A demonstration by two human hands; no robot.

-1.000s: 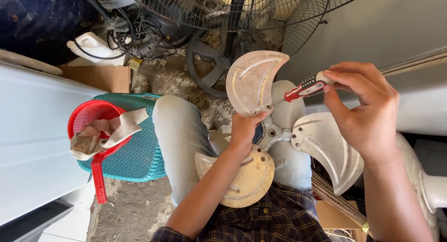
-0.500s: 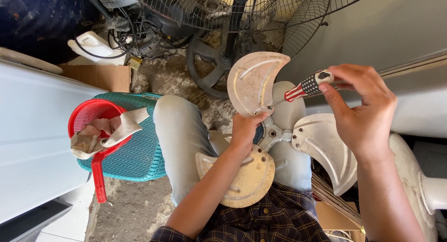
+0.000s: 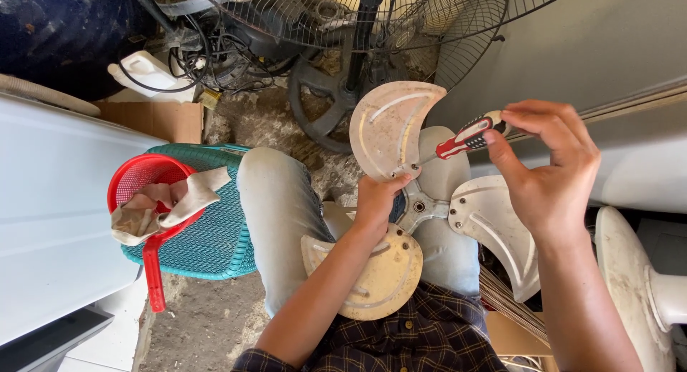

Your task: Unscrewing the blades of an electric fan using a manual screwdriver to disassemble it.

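Screwdriver (image 3: 466, 137), red-handled, pinched in right hand (image 3: 547, 175), tip at root of upper blade of fan blade assembly (image 3: 418, 207) resting on lap. Left hand (image 3: 378, 199) clasps hub. All three blades attached; screws in place, fastening unfinished by appearance.

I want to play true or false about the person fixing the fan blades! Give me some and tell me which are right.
1. The right hand holds a screwdriver with a red, white and black handle. True.
2. The fan blade assembly has five blades. False: three blades show.
3. The left hand steadies the blades near the hub. True.
4. The red strainer lies in a yellow basket. False: the basket is teal.
5. A cloth lies in the strainer. True.
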